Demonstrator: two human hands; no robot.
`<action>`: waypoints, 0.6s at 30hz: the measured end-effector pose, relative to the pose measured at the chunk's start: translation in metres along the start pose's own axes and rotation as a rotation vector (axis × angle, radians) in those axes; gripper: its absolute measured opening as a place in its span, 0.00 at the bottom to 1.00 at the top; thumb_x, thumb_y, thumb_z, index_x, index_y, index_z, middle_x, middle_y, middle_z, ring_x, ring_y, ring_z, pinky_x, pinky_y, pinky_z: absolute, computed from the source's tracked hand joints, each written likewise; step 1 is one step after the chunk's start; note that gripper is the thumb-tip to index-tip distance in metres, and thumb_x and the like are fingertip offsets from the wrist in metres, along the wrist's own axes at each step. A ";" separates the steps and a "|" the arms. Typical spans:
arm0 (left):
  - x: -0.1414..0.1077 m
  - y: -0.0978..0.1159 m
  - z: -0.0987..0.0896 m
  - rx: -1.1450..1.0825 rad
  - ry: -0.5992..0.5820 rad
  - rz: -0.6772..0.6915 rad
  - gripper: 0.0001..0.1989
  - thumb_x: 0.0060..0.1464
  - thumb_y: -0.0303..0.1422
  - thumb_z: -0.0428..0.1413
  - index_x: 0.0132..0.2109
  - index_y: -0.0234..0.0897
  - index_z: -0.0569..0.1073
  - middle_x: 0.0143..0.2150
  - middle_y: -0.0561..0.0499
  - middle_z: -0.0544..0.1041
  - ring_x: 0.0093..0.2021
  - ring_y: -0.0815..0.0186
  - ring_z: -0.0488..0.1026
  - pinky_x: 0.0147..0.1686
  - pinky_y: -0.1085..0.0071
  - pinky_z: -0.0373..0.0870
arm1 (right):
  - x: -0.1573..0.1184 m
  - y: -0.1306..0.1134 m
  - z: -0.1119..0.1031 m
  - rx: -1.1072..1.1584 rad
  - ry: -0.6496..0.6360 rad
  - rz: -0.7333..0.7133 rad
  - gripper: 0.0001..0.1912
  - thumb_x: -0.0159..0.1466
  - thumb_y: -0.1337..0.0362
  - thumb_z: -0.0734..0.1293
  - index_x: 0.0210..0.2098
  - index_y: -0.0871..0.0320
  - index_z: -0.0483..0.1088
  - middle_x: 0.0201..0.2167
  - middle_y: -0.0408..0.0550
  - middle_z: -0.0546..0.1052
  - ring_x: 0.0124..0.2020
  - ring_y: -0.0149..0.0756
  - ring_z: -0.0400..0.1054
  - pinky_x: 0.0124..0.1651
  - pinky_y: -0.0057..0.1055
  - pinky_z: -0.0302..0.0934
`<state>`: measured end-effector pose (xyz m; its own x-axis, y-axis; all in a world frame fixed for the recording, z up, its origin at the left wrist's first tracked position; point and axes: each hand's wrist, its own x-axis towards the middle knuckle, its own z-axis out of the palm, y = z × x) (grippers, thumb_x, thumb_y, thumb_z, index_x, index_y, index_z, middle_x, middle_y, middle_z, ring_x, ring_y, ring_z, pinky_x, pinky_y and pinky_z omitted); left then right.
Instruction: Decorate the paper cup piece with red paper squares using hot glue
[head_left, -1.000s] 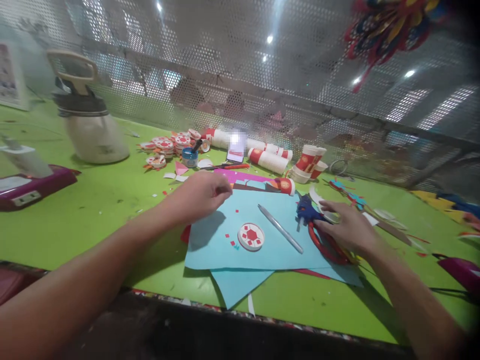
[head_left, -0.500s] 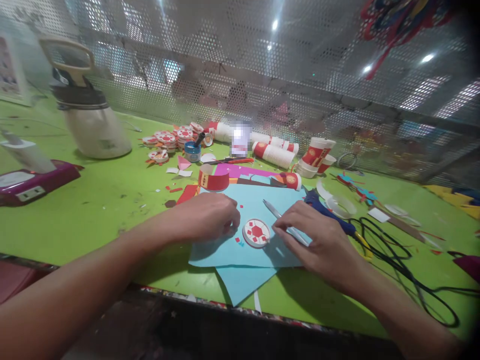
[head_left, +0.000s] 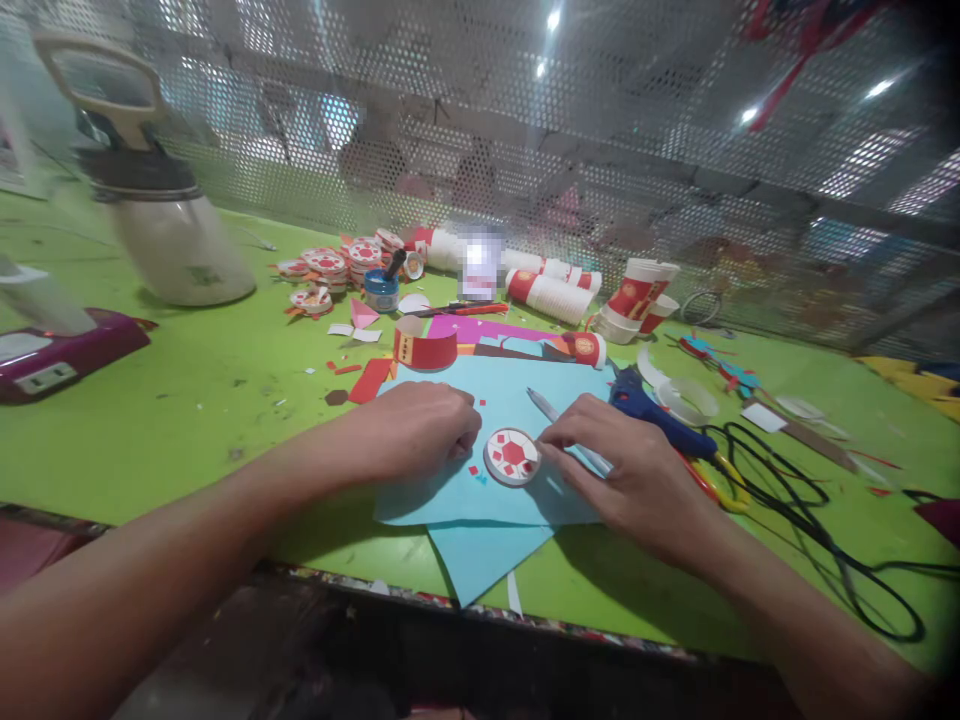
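A small round white disc (head_left: pixel 512 457) with a red hexagon and red pieces around it, like a football pattern, lies on a light blue paper sheet (head_left: pixel 420 505). The fingertips of my right hand (head_left: pixel 626 465) are closed at its right edge. A silvery pen (head_left: pixel 543 405) lies on the sheet, partly under that hand. Left of the disc, my left hand (head_left: pixel 424 430) rests low over the paper with curled fingers; whatever they pinch is hidden. Tiny red pieces (head_left: pixel 473 470) and blue scraps lie between my left hand and the disc.
A blue glue gun (head_left: pixel 652 412) with a black cord and yellow-handled scissors (head_left: pixel 729 485) lie at right. Behind are a red paper band (head_left: pixel 426 348), a blue jar (head_left: pixel 382 292), stacked paper cups (head_left: pixel 551 295) and finished discs (head_left: pixel 326 262). A large flask (head_left: pixel 176 235) stands left.
My right hand's fingertips have come in to the disc's right edge. My left hand has barely moved, and the view has shifted slightly.
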<state>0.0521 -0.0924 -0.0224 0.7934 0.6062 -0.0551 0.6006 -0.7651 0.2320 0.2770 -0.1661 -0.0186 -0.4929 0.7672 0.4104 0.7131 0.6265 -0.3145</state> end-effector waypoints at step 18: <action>0.002 -0.002 -0.014 -0.608 0.113 -0.032 0.05 0.48 0.26 0.56 0.32 0.35 0.77 0.28 0.54 0.77 0.29 0.68 0.71 0.28 0.74 0.62 | 0.003 -0.005 0.001 0.184 0.040 0.105 0.09 0.67 0.69 0.64 0.33 0.62 0.75 0.28 0.47 0.77 0.29 0.32 0.68 0.34 0.32 0.60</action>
<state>0.0505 -0.0866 -0.0092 0.7408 0.6713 0.0243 0.4339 -0.5059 0.7455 0.2720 -0.1671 -0.0166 -0.3981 0.8258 0.3995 0.6549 0.5608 -0.5066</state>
